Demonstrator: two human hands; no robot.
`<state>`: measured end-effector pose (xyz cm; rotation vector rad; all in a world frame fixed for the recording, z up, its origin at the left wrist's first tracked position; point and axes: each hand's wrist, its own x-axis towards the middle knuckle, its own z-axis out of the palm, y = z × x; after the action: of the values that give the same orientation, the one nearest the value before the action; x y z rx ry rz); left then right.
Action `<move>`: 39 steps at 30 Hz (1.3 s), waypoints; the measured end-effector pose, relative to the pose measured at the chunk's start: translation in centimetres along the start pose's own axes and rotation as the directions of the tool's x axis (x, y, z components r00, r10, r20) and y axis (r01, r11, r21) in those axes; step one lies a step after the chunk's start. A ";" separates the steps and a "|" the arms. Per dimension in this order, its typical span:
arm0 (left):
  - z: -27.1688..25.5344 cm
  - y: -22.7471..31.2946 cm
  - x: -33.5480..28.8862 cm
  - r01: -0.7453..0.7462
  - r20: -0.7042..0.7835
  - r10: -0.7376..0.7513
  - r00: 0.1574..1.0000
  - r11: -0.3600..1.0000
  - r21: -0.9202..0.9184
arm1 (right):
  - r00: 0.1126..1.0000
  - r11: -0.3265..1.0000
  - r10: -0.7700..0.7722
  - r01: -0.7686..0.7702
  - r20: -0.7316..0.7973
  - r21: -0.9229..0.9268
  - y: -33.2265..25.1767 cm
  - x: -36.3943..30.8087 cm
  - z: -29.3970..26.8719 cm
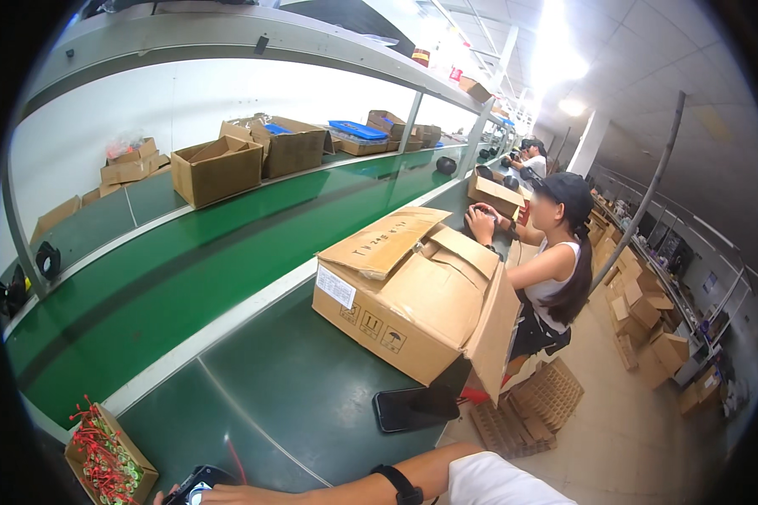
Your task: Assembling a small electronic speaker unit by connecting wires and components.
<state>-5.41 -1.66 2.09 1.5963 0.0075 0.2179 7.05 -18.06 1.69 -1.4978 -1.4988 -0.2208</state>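
My right forearm reaches in from the lower right, a black band around its wrist. At the bottom edge my right hand (227, 495) closes on a black device (200, 480) with a bright, shiny round part; the frame cuts off much of both. A thin red wire (237, 461) stands up beside it. A sliver of skin at the device's left side may be my left hand (159, 498), its fingers not readable. Close by on the left, a small cardboard box (146, 474) holds many red wires (93, 438) with small green parts.
A black phone (415, 409) lies near the bench's right edge. Beyond it sits a large carton (387, 324) with raised flaps. A green conveyor belt (202, 261) runs along the left, with open cartons (217, 175) behind. A co-worker (556, 257) works past the carton. Cardboard dividers (535, 404) lie on the floor.
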 end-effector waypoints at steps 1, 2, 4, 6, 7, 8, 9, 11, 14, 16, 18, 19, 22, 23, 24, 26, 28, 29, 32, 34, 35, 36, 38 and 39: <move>0.0 0.1 -0.1 0.009 -0.008 -0.009 1.000 1.000 0.018 | 1.000 1.000 0.003 -0.003 0.002 0.009 0.0 0.0 0.0; 0.1 0.1 -0.1 0.019 -0.015 -0.019 1.000 0.999 0.034 | 1.000 1.000 0.003 -0.003 0.002 0.009 0.0 0.0 -0.1; 0.0 0.1 -0.1 0.027 -0.018 -0.027 0.999 0.999 0.041 | 1.000 1.000 0.014 -0.014 0.007 0.019 -0.2 0.0 -0.1; 0.1 0.2 -0.1 0.037 -0.018 -0.036 0.999 0.998 0.047 | 1.000 1.000 0.024 -0.024 0.005 0.019 -0.3 -0.1 -0.1; 0.2 0.3 -0.1 0.047 -0.023 -0.046 0.999 0.998 0.051 | 0.999 0.999 0.033 -0.033 0.003 0.019 -0.4 -0.1 -0.1; 0.3 0.4 -0.1 0.057 -0.027 -0.056 0.998 0.997 0.055 | 0.999 0.999 0.035 -0.035 0.004 0.019 -0.4 -0.1 -0.1; 0.3 0.5 -0.1 0.059 -0.026 -0.057 0.998 0.997 0.054 | 0.999 0.999 0.036 -0.036 0.005 0.024 -0.4 -0.1 -0.1; 0.5 0.5 -0.2 0.057 -0.041 -0.054 0.998 0.997 0.056 | 0.999 0.999 0.038 -0.038 0.005 0.030 -0.3 -0.2 0.0; 0.7 1.0 -0.2 0.075 -0.054 -0.072 0.996 0.995 0.059 | 0.999 0.998 0.050 -0.050 0.003 0.041 -0.3 -0.3 0.2; 1.0 1.2 -0.3 0.080 -0.078 -0.075 0.994 0.995 0.062 | 0.998 0.996 0.056 -0.056 0.002 0.067 -0.2 -0.3 0.4; 1.3 1.5 -0.3 0.085 -0.103 -0.078 0.992 0.994 0.066 | 0.998 0.993 0.067 -0.068 0.013 0.093 -0.1 -0.3 0.5; 1.5 1.7 -0.3 0.085 -0.129 -0.074 0.989 0.993 0.084 | 0.997 0.990 0.077 -0.079 0.023 0.114 0.0 -0.3 0.5; 1.8 1.6 -0.2 0.056 -0.152 -0.042 0.988 0.995 0.086 | 0.994 0.988 0.099 -0.103 0.044 0.118 -0.4 -0.2 0.0; 1.9 1.5 -0.2 0.034 -0.160 -0.021 0.987 0.996 0.077 | 0.994 0.988 0.097 -0.102 0.045 0.120 -0.3 -0.3 0.0; 2.0 1.6 -0.1 0.033 -0.161 -0.020 0.987 0.996 0.077 | 0.994 0.986 0.103 -0.108 0.047 0.127 -0.3 -0.3 0.0; 2.1 1.8 -0.1 0.058 -0.169 -0.040 0.985 0.993 0.104 | 0.993 0.984 0.104 -0.110 0.051 0.142 -0.3 -0.3 0.1; 1.8 1.8 -0.1 0.043 -0.159 -0.021 0.987 0.990 0.135 | 0.990 0.979 0.126 -0.135 0.070 0.151 -0.4 -0.2 0.1; 1.6 1.6 0.0 0.024 -0.142 -0.001 0.990 0.986 0.162 | 0.990 0.979 0.123 -0.133 0.071 0.157 -0.5 -0.1 0.0; 0.8 0.7 -0.1 -0.017 -0.120 0.038 0.992 0.986 0.167 | 0.992 0.985 0.109 -0.117 0.071 0.125 -0.8 0.2 -0.4; 0.7 0.6 -0.1 0.002 -0.129 0.018 0.991 0.988 0.155 | 0.998 0.989 0.038 -0.031 -0.047 0.147 -0.8 0.1 -0.7; 0.5 0.5 -0.1 0.033 -0.149 -0.010 0.989 0.988 0.150 | 0.998 0.988 0.038 -0.031 -0.045 0.154 -0.7 0.3 -0.8; 0.4 0.2 -0.1 0.039 -0.155 -0.015 0.988 0.988 0.151 | 0.992 0.995 0.017 -0.004 -0.128 0.099 -0.7 0.6 -1.1; 0.2 0.1 -0.1 0.009 -0.156 0.014 0.988 0.989 0.146 | 0.978 0.999 -0.009 0.018 -0.208 0.039 -0.7 0.9 -1.6; 0.1 0.1 -0.1 0.007 -0.156 0.016 0.988 0.989 0.145 | 0.958 0.999 0.037 -0.032 -0.283 0.022 -0.7 0.9 -1.8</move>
<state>-5.55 -1.83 2.19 1.7203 0.1450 0.3529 7.54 -18.89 3.65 -1.4110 -1.2413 -0.3847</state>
